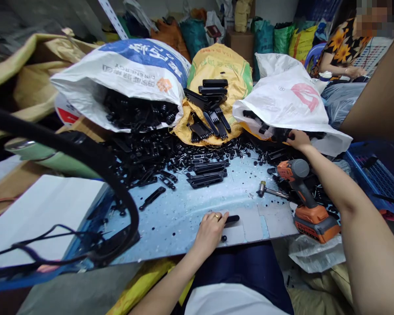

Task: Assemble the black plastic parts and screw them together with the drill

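My left hand [210, 228], with a ring on one finger, is closed on a slim black plastic handle-like piece [232, 219] at the front of the work table. Just below its fingertips lies a small round black part [223, 239]. At the mouth of the right white sack [279, 100], my right hand [298, 140] has its fingers curled among black parts; what they grip is not clear. Below that forearm an orange and grey cordless drill [304, 197] stands on its battery. A small hammer [271, 190] lies to the left of the drill.
Black parts and screws [197, 153] heap along the back of the blue table [170, 210]. A yellow sack [219, 65] and a blue-white sack [144, 65] stand behind. A black hose [118, 179] arches at left. A blue basket [377, 170] and another person [341, 52] are at right.
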Motion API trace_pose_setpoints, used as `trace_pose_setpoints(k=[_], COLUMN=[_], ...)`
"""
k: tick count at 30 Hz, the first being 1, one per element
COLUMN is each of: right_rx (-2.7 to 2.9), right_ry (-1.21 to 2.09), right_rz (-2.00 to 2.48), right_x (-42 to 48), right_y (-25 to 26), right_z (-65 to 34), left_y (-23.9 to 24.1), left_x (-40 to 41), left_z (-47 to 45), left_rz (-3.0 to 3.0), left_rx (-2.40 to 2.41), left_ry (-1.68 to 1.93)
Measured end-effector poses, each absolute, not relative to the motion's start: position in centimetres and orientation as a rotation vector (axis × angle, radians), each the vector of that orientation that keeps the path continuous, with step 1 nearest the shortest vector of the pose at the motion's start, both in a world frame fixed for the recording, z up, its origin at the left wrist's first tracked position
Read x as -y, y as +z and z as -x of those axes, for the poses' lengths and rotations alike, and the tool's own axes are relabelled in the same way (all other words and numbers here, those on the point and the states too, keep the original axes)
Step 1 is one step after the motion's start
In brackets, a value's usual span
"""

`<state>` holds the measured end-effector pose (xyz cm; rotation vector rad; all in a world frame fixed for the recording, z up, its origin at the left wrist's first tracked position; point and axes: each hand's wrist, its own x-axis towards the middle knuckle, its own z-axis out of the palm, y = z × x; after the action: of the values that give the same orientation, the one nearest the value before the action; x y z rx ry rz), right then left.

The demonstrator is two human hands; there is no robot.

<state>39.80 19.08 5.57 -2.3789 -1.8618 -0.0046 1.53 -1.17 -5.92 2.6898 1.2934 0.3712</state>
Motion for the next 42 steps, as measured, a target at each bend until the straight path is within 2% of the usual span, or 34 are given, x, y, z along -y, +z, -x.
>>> trace_pose_setpoints(k=[3, 6, 9, 12, 14, 17, 22, 26, 30, 42], right_rx=[1.828, 1.967, 2.137, 2.247, 2.058, 1.741, 1.994, 2.579, 3.012, 3.01], right_ry=[-0.109, -0.059, 0.232, 0.729, 0.907, 0.927, 0.882, 0.641, 0.461, 0.356], right_rz=[2.156, 1.781, 1.408, 1.139, 1.126, 1.154, 1.136, 1.31, 1.471, 1.72], right_x=[-15.4, -9.6, -3.3, 1.3, 3.0, 4.0, 3.9, 3.5, 3.3, 3.5], right_y=[8.4, 12.8, 16.1, 15.4, 12.7, 7.4, 1.9, 1.4, 0.9, -0.1], right_z=[-39.3, -36.5, -32.0, -27.4, -24.8, -22.2, -21.4, -22.9, -23.0, -22.3], left_y=[-5.7, -4.5, -2.4, -0.7, -0.4, -0.8, -3.0, -4.4, -3.9, -1.2], left_x=[1.4, 1.4, 1.1, 1.4, 2.1, 3.5, 2.5, -0.4, -1.1, -0.6], left_z=[-1.1, -1.2, -2.2, -3.5, -4.3, -4.8, -3.7, -2.2, -1.9, -2.8], left_rz=[-2.627, -2.569, -2.501, -2.428, -2.33, -2.153, -2.346, -2.457, -2.489, -2.441], left_rx=[-1.328, -1.279, -1.275, -1.18, -1.058, -0.948, -0.982, -1.148, -1.097, -1.103], left_ry=[0.399, 0.684, 1.108, 1.246, 1.212, 1.145, 0.779, 0.303, 0.136, 0.0])
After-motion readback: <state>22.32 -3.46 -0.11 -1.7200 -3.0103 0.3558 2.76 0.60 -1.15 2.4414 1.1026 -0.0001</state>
